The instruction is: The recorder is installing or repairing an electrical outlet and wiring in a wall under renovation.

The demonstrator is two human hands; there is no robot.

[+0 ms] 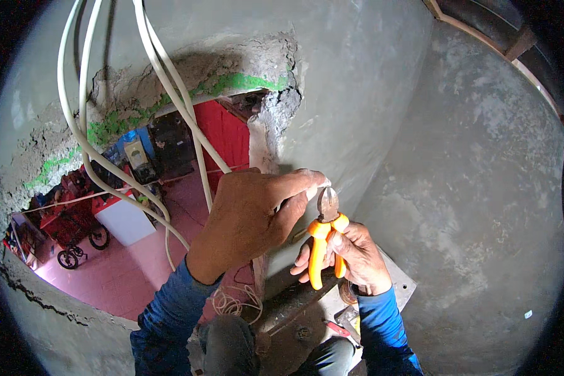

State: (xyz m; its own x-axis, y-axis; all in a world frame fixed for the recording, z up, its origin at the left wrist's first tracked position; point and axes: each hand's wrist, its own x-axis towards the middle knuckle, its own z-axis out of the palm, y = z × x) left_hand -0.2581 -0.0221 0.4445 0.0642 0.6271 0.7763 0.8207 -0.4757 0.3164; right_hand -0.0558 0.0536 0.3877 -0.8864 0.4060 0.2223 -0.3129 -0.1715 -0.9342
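Note:
My left hand (pixel 241 216) reaches in from the lower left, its thumb and forefinger pinched on the end of a white cable (pixel 311 191); the rest of that piece is hidden by the hand. In my right hand (pixel 360 257) is a pair of diagonal cutters (pixel 320 250) with orange handles, held upright. Their dark jaws point up and sit just beside my left fingertips; whether they touch the cable I cannot tell. Thick white cables (pixel 169 69) hang from above, and some pass behind my left hand.
A rough-edged hole in the grey plaster wall (pixel 357 81) opens onto a lower room with a pink floor (pixel 125 269), a red curtain (pixel 229 135) and a wheeled thing (pixel 72 225). Below my hands lie coiled thin cable (pixel 235 304) and a pale board (pixel 401 285) with tools near my knees.

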